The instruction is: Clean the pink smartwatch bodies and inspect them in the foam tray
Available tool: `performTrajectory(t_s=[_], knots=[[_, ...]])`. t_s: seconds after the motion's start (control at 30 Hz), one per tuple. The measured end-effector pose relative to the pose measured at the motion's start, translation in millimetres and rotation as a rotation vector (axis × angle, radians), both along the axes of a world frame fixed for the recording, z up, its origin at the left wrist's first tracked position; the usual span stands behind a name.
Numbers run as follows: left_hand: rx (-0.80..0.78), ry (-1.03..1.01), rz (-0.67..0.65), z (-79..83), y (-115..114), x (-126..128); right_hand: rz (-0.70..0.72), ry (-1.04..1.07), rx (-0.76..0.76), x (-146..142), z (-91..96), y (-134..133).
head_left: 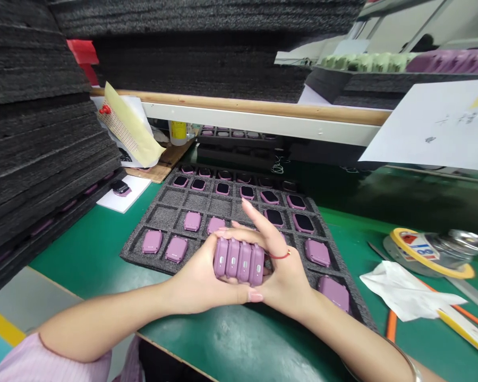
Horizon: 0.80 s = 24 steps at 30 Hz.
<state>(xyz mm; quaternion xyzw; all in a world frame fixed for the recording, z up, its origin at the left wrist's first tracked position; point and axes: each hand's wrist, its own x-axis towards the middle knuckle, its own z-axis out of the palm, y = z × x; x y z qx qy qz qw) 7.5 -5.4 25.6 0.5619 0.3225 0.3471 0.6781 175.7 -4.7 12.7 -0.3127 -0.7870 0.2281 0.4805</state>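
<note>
Both my hands meet above the front edge of a black foam tray (171, 204). Between them is a row of several purple watch cases (239, 261), stacked side by side. My left hand (197, 278) wraps the row from the left and below. My right hand (281, 268) cups it from the right, with the index finger stretched up and a red thread round one finger. More purple cases (176, 248) lie back-up in the tray's near pockets. Others (273, 216) lie screen-up in its far rows.
Tall stacks of black foam trays (35, 132) stand at the left. A white card with one watch case (121, 191) lies beside them. At the right are a roll of tape (430, 249), a white tissue (402, 292) and a yellow ruler (466, 329). A shelf rail (263, 119) crosses behind.
</note>
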Motion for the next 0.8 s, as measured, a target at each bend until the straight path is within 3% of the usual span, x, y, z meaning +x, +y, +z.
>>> performTrajectory(t_s=[0.17, 0.37, 0.53, 0.63, 0.8], knots=[[0.042, -0.051, -0.067, -2.1, 0.0, -3.1, 0.008, 0.058, 0.009, 0.5, -3.2, 2.7], [-0.073, -0.167, -0.254, -7.9, 1.6, -9.0, 0.074, 0.100, 0.019, 4.4, -5.8, 6.3], [-0.136, -0.234, -0.237, -6.3, 5.3, -10.2, 0.039, 0.041, 0.030, 9.2, -3.6, 5.7], [-0.162, -0.221, -0.302, -3.9, 5.2, -10.4, 0.051, 0.043, 0.031, 10.5, -1.9, 4.7], [-0.098, -0.222, -0.310, -1.2, 3.9, -10.0, 0.046, 0.060, 0.022, 9.4, -1.3, 3.0]])
